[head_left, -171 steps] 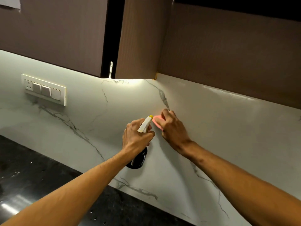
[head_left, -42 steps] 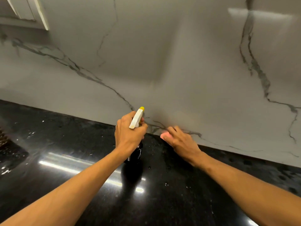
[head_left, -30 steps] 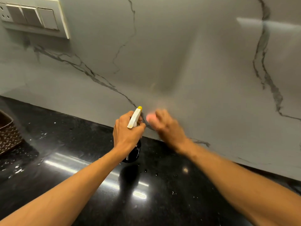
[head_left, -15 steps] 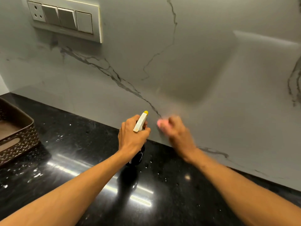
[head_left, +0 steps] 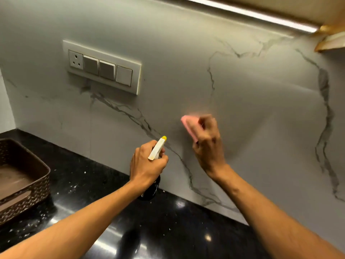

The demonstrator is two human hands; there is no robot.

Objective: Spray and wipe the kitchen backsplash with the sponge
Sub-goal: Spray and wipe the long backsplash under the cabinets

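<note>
Wiping step. Right hand [head_left: 207,144] clamps the sponge [head_left: 188,124], blurred and apparently pressed to the backsplash [head_left: 252,109], at 1 o'clock from the left hand [head_left: 147,163], which grips the bottle [head_left: 158,149]. Next should come a stroke toward 10 o'clock, short of the switches [head_left: 101,67].

Motion blurs the right hand [head_left: 206,142] and the pink sponge [head_left: 188,125]. The left hand [head_left: 146,164] hides most of the spray bottle [head_left: 151,189]. The left edge cuts off the basket [head_left: 24,186].
</note>
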